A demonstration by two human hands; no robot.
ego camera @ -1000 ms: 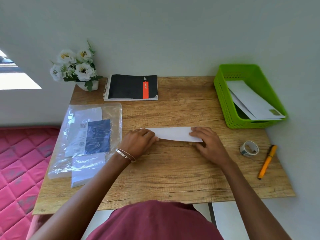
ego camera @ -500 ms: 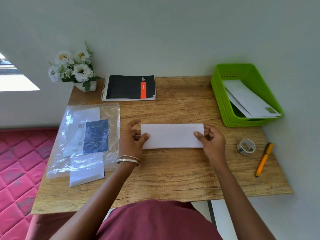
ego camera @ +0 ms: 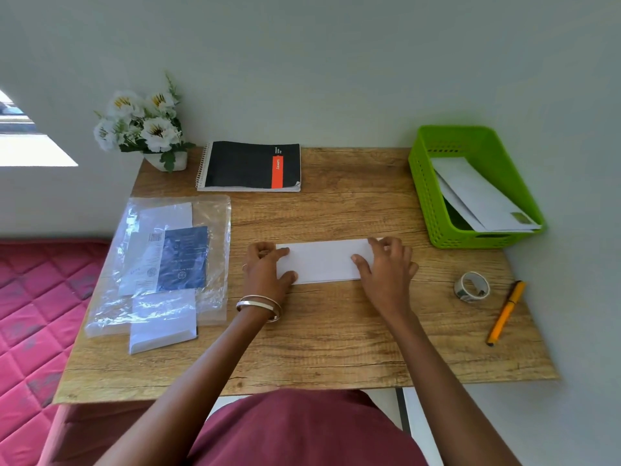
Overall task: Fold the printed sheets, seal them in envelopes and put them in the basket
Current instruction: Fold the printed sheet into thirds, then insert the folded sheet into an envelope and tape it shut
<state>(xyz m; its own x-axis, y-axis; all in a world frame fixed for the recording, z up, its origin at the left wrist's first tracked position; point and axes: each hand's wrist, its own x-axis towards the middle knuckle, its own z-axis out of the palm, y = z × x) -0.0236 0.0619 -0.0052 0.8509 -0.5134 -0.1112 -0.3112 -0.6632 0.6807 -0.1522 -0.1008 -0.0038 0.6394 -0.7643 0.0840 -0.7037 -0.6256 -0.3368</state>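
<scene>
While the folded sheet (ego camera: 322, 260) lies flat, left hand (ego camera: 267, 274) and right hand (ego camera: 386, 274) apparently pinch its ends.

Head-worn view, down onto desk (ego camera: 336, 348)

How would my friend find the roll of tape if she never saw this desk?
Start at the green basket on the desk's right side. Come toward the near edge to the tape roll, left of the yellow pen. It is the only ring-shaped thing there.
</scene>
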